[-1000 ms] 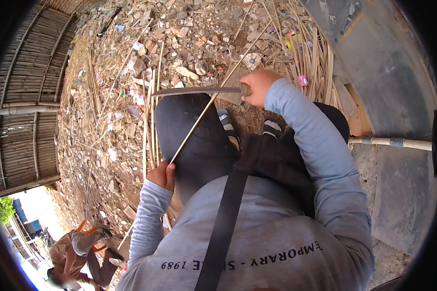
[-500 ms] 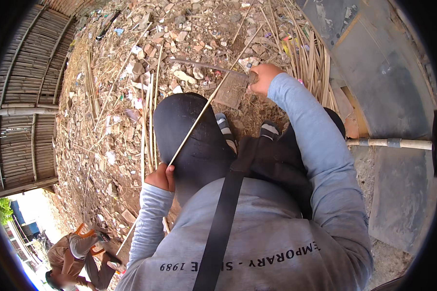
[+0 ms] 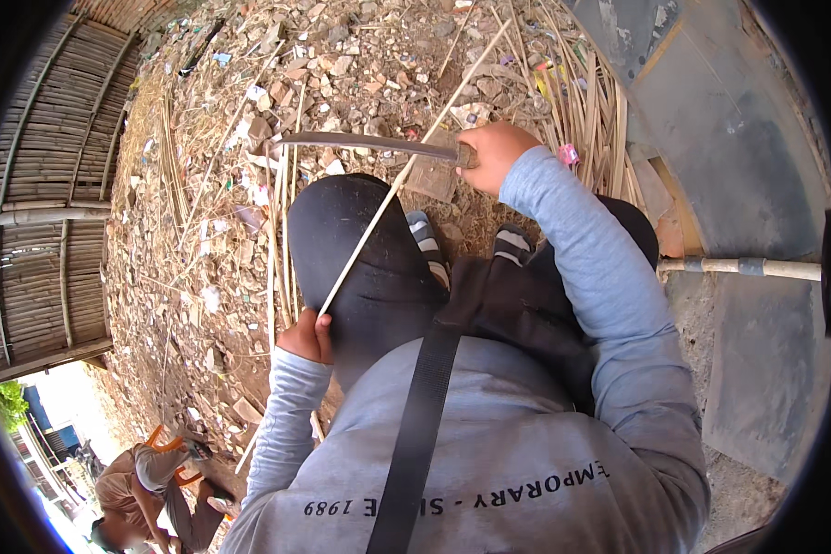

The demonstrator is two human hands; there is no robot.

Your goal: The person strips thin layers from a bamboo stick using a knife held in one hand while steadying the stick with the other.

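My left hand point(image 3: 307, 338) is closed around the lower end of a long, thin bamboo strip point(image 3: 364, 242). The strip slants up to the right across my left knee, its far end over the rubble. In my right hand point(image 3: 499, 153) is the handle of a machete point(image 3: 365, 141) with a long, slightly curved blade pointing left. The blade crosses the strip beyond my knees; whether its edge touches the strip, I cannot tell. Below that crossing a flat, brownish block point(image 3: 431, 181) lies on the ground, partly covered by the strip.
Loose bamboo strips point(image 3: 282, 240) lie left of my left knee, and a bundle of split strips point(image 3: 600, 129) lies at the far right. Rubble and litter cover the ground. Dark grey slabs point(image 3: 729, 138) line the right side. At lower left a person point(image 3: 138, 489) sits on an orange chair.
My right hand has come slightly nearer and left, bringing the machete blade further left and lower across the strip. The strip's far end has shifted a little; my left hand has stayed in place.
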